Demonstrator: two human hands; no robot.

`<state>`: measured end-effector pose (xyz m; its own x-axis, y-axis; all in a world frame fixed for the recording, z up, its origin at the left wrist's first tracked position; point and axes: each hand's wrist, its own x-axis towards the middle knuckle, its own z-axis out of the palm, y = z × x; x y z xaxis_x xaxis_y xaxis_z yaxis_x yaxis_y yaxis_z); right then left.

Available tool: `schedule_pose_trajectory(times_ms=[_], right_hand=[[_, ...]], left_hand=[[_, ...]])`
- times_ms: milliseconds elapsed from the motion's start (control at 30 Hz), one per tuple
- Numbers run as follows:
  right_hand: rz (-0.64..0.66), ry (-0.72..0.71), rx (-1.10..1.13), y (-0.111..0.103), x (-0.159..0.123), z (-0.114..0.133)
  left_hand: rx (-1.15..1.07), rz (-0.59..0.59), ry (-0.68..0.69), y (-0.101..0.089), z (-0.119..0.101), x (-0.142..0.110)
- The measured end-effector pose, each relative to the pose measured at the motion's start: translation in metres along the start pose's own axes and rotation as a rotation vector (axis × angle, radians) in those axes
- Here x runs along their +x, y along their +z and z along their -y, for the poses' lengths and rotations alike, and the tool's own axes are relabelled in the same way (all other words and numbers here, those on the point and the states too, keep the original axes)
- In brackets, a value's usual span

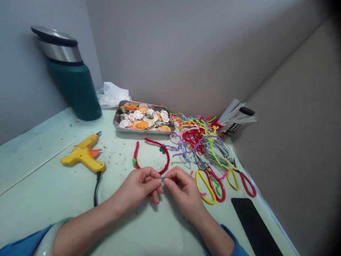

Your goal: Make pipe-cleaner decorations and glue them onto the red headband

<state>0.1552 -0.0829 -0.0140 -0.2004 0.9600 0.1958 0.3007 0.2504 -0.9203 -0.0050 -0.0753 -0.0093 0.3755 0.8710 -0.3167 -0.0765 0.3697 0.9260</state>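
Observation:
Between the fingertips of my two hands is a small blue piece (pixel 163 179), mostly covered, perhaps a bit of pipe cleaner. My left hand (pixel 145 185) pinches it from the left, and my right hand (pixel 182 188) pinches it from the right. Just beyond my fingers lies a red pipe cleaner (pixel 167 156) bent into an open loop. A green leaf-like piece (pixel 134 162) sits on the loop's left side, and a dark green piece (pixel 162 150) lies near its right side.
A yellow glue gun (pixel 85 153) with a black cord and a thin stick (pixel 37 168) lie left. Behind are a metal tray (pixel 144 132) of shells and a green bottle (pixel 74 89). Coloured pipe cleaners (pixel 197 138), scissors (pixel 210 185), more scissors (pixel 241 179) and a black slab (pixel 255 225) lie right.

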Motion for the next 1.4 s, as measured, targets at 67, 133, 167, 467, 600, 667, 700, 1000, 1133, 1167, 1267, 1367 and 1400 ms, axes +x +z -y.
schedule_pose_trajectory(times_ms=[67, 133, 167, 467, 600, 667, 700, 1000, 1133, 1167, 1267, 1367, 1400], right_hand=[[-0.014, 0.073, 0.127, 0.0022, 0.0007, -0.0009], [-0.017, 0.151, 0.237, 0.0042, 0.0016, -0.0008], [-0.011, 0.188, 0.279, 0.0049, 0.0021, -0.0004], [0.074, 0.174, 0.229, -0.0002, 0.0034, -0.001], [0.046, 0.047, 0.008, -0.0024, 0.0026, -0.0031], [0.032, 0.0, -0.08, -0.0024, 0.0019, -0.0015], [0.03, -0.019, -0.112, -0.0024, 0.0016, -0.0003], [-0.021, 0.112, 0.144, 0.0036, 0.0016, 0.0006], [0.019, 0.268, 0.321, 0.0059, 0.0025, 0.003], [0.026, 0.272, 0.326, 0.0056, 0.0028, 0.0038], [0.037, 0.221, 0.271, 0.0036, 0.0037, 0.0046], [0.023, 0.164, 0.171, 0.0027, 0.0037, 0.0024], [0.016, 0.149, 0.137, 0.0028, 0.0036, 0.0015]], left_hand=[[-0.044, 0.008, -0.003, 0.0008, -0.0014, -0.0015], [-0.068, 0.002, 0.005, 0.0009, -0.002, -0.0024], [-0.073, -0.005, 0.01, 0.0007, -0.0021, -0.0024], [-0.035, -0.067, 0.051, -0.0022, -0.0023, 0.0019], [0.031, -0.082, 0.067, -0.0025, -0.0003, 0.0028], [0.06, -0.085, 0.08, -0.0029, 0.0011, 0.0028], [0.074, -0.086, 0.084, -0.003, 0.0015, 0.0027], [-0.056, -0.052, 0.012, 0.0013, -0.0029, -0.0011], [-0.089, -0.072, 0.009, 0.0024, -0.0035, -0.001], [-0.083, -0.081, 0.015, 0.0024, -0.0038, -0.0006], [-0.03, -0.115, 0.054, 0.0019, -0.0051, 0.0002], [0.069, -0.15, 0.088, 0.0007, -0.0066, -0.0005], [0.108, -0.158, 0.093, 0.0001, -0.0068, -0.0011]])
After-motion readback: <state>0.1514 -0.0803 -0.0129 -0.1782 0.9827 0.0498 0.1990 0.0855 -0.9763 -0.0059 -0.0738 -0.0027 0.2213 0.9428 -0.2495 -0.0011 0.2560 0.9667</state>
